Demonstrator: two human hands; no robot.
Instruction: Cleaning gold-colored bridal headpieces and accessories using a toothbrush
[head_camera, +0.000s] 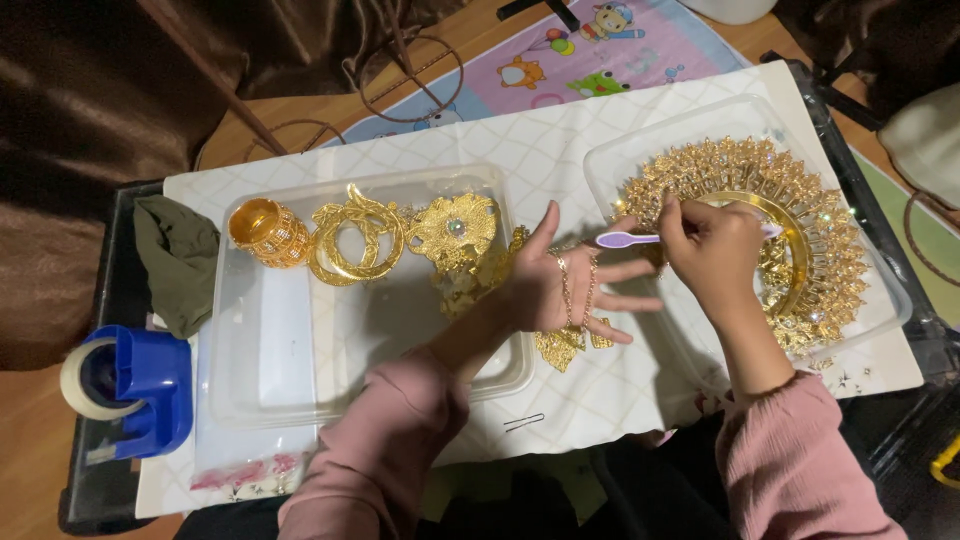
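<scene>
My left hand (565, 285) is spread flat, fingers apart, with a gold chain ornament (572, 318) draped across its palm and fingers and hanging off below. My right hand (712, 248) grips a pale purple toothbrush (625, 239), its head pointing left toward the left hand. Behind the right hand, a large round gold headpiece with small stones (800, 215) lies in a clear plastic tray (900, 300). Both sleeves are pink.
A second clear tray (260, 370) on the left holds a gold cuff (268, 233), a gold ring-shaped piece (355, 238) and a gold brooch-like piece (455, 230). A blue tape dispenser (135, 385) and a green cloth (180, 260) sit at the left edge. A hairpin (524, 422) lies near the front.
</scene>
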